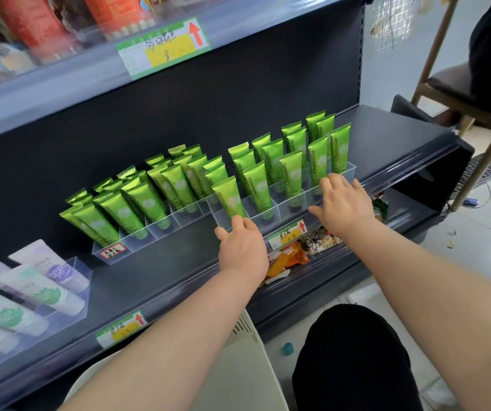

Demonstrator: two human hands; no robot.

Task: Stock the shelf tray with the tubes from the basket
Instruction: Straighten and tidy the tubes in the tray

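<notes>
Two clear plastic trays stand side by side on the dark middle shelf, both holding several upright green tubes. My left hand (242, 250) touches the front left corner of the right tray (285, 207), fingertips against its wall below a green tube (230, 200). My right hand (343, 203) lies with straight fingers on the same tray's front right wall. The left tray (137, 241) is packed with green tubes (146, 200). A white basket (238, 366) sits below, between my forearms; its contents are hidden.
White tubes with purple and green prints (39, 286) lie in another clear tray at the left of the shelf. Price labels (287, 234) line the shelf edge. Snack packets (297, 256) fill the shelf below. A wooden chair (457, 93) stands at the right.
</notes>
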